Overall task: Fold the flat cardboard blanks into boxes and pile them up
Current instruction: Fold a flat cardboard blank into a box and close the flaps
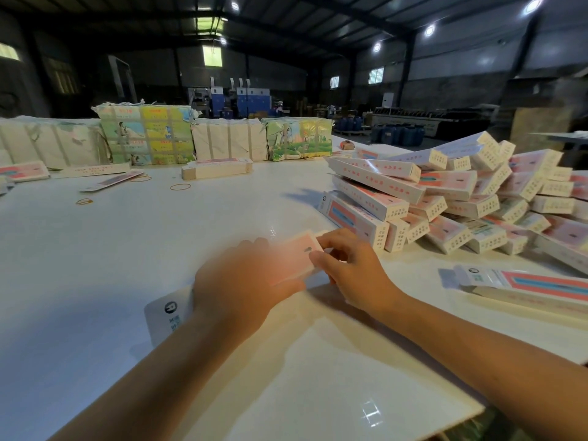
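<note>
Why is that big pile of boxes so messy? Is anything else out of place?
The pile of folded boxes on the right is a jumble: boxes lie tilted and crisscrossed, not in neat rows. Loose rubber bands lie scattered on the white table at the left. Nothing looks spilled or torn.

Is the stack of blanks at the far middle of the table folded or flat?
Flat: the stack of blanks lies as thin layered sheets on the table.

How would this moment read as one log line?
left hand: holds blank | right hand: pinches its end | pile of boxes: right
</note>
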The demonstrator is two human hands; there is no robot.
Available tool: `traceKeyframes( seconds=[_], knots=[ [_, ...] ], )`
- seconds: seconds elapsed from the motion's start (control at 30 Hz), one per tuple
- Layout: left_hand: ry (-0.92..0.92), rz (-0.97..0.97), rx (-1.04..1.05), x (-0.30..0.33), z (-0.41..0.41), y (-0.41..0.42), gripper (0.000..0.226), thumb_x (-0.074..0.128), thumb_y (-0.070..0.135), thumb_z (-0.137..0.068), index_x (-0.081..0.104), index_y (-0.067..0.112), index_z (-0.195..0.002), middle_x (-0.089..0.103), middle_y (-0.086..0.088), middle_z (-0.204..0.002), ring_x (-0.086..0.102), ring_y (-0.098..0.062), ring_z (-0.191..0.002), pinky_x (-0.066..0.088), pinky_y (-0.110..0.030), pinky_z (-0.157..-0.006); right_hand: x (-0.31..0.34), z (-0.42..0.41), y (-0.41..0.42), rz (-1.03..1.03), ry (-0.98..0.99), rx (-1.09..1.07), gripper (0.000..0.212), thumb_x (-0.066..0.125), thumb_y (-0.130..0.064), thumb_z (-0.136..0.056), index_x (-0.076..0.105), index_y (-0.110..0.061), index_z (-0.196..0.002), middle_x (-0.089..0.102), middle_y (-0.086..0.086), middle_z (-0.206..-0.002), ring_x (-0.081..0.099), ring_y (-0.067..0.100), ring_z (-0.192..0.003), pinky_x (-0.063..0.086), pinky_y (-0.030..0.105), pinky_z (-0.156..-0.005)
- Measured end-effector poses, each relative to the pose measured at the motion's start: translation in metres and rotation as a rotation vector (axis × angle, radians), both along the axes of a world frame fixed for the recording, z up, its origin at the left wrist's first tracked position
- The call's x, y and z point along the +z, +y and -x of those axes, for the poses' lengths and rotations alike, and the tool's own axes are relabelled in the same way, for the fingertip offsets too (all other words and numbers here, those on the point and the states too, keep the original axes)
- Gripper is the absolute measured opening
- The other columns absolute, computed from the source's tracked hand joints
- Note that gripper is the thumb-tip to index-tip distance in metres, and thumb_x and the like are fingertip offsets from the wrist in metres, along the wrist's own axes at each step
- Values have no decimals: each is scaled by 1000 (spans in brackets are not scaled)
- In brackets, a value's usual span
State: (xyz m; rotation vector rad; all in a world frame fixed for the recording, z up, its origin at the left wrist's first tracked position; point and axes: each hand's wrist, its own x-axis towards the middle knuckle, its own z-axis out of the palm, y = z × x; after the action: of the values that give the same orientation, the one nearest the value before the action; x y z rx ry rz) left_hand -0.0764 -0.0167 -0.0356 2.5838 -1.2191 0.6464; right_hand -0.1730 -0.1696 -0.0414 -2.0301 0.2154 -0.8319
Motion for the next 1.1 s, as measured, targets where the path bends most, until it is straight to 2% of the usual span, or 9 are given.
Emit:
traceKeyframes(
  seconds=[0.27, 0.4, 0.5, 0.6, 0.67, 0.8, 0.9, 1.0, 1.1],
  knots=[
    [9, 11, -54, 0, 0, 0, 70, 25, 82, -68, 40, 30, -111, 54, 11, -108, 55, -10, -91, 44, -24, -71, -1, 0, -2, 68, 88, -38, 6, 61, -19, -89, 63, -13, -87, 57, -2, -96, 53, 9, -82, 40, 18, -71],
    [49, 88, -25, 5, 0, 1, 93, 5, 86, -49, 41, 28, -113, 55, 9, -107, 55, -11, -91, 46, -24, -72, 6, 5, -5, 286, -124, -248, 50, 73, -37, -79, 47, -18, -118, 44, -7, -115, 44, 4, -98, 38, 12, -81],
    [50, 113, -41, 5, 2, 1, 97, 2, 85, -47, 41, 28, -115, 55, 9, -106, 55, -11, -91, 44, -23, -70, 11, 4, -9, -162, -22, -85, 84, 77, -25, -76, 27, -23, -143, 43, 1, -135, 49, 16, -116, 46, 22, -88],
    [3, 84, -79, 3, 7, 1, 93, 4, 85, -50, 41, 29, -114, 54, 11, -104, 53, -10, -89, 41, -22, -67, 15, 5, -14, -997, 81, 349, 64, 69, -11, -73, 45, -9, -132, 66, 17, -112, 66, 33, -100, 59, 42, -72],
    [-13, 63, -77, 2, 8, 2, 88, 6, 85, -53, 40, 30, -114, 53, 11, -102, 52, -9, -87, 37, -21, -64, 15, 7, -17, -1127, 74, 440, 51, 63, -3, -72, 53, -2, -122, 69, 21, -103, 69, 35, -92, 60, 44, -69],
    [-106, 26, -32, 1, 9, 2, 70, 23, 84, -71, 37, 30, -114, 50, 11, -98, 48, -9, -83, 31, -22, -63, 10, 2, -15, -951, 23, 381, 26, 62, -1, -74, 60, 1, -100, 72, 19, -94, 71, 31, -85, 60, 37, -69],
    [-184, -21, 0, 0, 12, -3, 65, 28, 79, -77, 32, 29, -118, 51, 7, -107, 51, -11, -92, 30, -22, -65, 4, 2, -5, -431, 15, 164, 10, 55, -3, -90, 62, -9, -91, 73, 3, -82, 71, 19, -79, 58, 28, -69],
    [-231, -89, 33, -1, 17, -9, 66, 32, 75, -81, 29, 24, -122, 50, 3, -113, 52, -15, -101, 30, -24, -70, -3, 3, 8, 169, 70, -64, 25, 41, -14, -100, 53, -27, -82, 64, -11, -77, 64, 7, -74, 51, 18, -66],
    [-272, -89, 40, -3, 21, -11, 65, 34, 73, -83, 32, 20, -121, 51, 1, -112, 53, -16, -100, 30, -26, -69, -8, 2, 13, 285, 67, -113, 16, 35, -20, -101, 49, -24, -95, 58, -16, -79, 58, 3, -72, 44, 9, -62]
  ],
)
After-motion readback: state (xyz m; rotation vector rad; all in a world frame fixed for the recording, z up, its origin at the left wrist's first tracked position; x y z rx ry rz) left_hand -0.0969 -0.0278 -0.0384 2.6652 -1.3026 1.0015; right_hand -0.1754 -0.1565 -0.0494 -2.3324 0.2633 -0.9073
